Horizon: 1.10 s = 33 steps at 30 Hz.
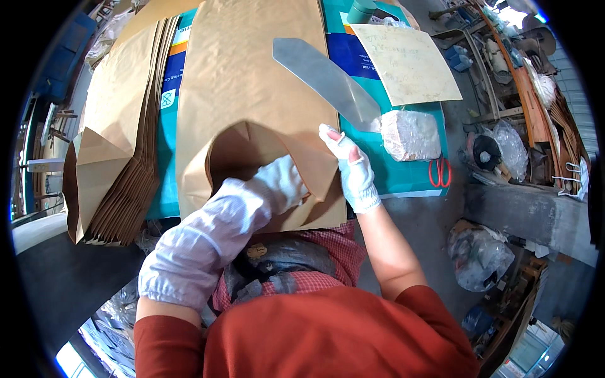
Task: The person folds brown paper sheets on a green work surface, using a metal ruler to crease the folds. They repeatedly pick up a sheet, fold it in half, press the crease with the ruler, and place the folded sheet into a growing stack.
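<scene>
A large brown paper bag (252,69) lies lengthwise in front of me, its near end spread into a wide mouth. My left hand (280,183), in a white glove below a pale sleeve cover, reaches into that mouth against its right-hand flap; its fingers are hidden by glove and paper. At the bag's right edge is my right hand (353,167), in a white glove with bare fingertips. Its fingers are stretched out along the paper, the thumb apart. Just beyond it, a flat grey metal blade (328,82) lies partly over the bag, touching a white plastic-wrapped block (411,135).
A stack of folded brown paper bags (123,126) lies at left on the teal sheet (167,135). On the right are a handwritten paper sheet (409,63), red-handled scissors (440,172) and a green cylinder (361,11). Farther right, cluttered shelving and a clear plastic bag (480,255) stand.
</scene>
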Tool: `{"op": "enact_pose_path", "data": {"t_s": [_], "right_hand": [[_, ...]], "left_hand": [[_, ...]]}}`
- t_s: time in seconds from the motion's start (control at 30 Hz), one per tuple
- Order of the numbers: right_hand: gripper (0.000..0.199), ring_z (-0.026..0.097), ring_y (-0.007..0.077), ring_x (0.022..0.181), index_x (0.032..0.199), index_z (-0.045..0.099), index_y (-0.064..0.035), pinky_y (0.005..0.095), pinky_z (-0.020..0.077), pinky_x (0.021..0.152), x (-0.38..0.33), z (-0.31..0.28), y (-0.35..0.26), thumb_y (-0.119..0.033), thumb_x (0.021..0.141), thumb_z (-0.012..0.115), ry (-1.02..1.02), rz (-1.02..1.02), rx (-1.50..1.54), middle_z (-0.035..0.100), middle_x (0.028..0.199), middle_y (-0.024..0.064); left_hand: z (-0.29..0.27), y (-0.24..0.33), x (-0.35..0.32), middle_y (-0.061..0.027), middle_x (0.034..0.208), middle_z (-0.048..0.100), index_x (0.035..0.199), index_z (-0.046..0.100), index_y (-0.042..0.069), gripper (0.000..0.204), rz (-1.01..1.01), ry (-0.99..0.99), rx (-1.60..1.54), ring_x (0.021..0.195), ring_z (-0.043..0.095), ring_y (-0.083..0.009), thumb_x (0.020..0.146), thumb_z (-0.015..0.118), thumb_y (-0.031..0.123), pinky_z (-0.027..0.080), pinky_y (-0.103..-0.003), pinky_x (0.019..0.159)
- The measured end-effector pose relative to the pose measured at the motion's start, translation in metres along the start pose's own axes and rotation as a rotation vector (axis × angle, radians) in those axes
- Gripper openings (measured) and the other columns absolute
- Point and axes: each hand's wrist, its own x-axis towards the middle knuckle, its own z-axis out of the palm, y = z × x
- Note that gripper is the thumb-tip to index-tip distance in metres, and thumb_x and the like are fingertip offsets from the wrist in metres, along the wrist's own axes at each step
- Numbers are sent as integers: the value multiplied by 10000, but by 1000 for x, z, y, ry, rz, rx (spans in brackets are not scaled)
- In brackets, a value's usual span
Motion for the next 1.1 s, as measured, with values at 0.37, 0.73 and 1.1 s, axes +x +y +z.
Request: {"op": "enact_pose_path", "data": {"t_s": [0.37,0.73,1.1], "right_hand": [[780,429,449,1442,1451,498,55,584,290,1241,7,41,-2,-238,800,811,-230,-324,-1388,460,1557,252],[705,443,406,1411,1340,594,44,592,302,1227,11,60,11,-276,762,840,-184,-347,-1570,520,1482,206],[746,464,428,1377,1356,588,66,589,285,1226,53,86,7,-431,832,773,-282,-420,-1565,529,1457,260]], "left_hand": [[-33,-70,25,-119,1659,384,1568,400,9,738,-114,305,718,1527,344,-302,960,598,378,307,-383,1240],[-19,-92,46,-154,1560,488,1487,461,12,629,-147,592,511,1438,458,-355,944,607,293,443,-413,1123],[36,-218,-91,-237,1561,499,1474,549,-17,688,330,864,-418,1490,426,-382,1091,427,541,299,-442,1244]]}}
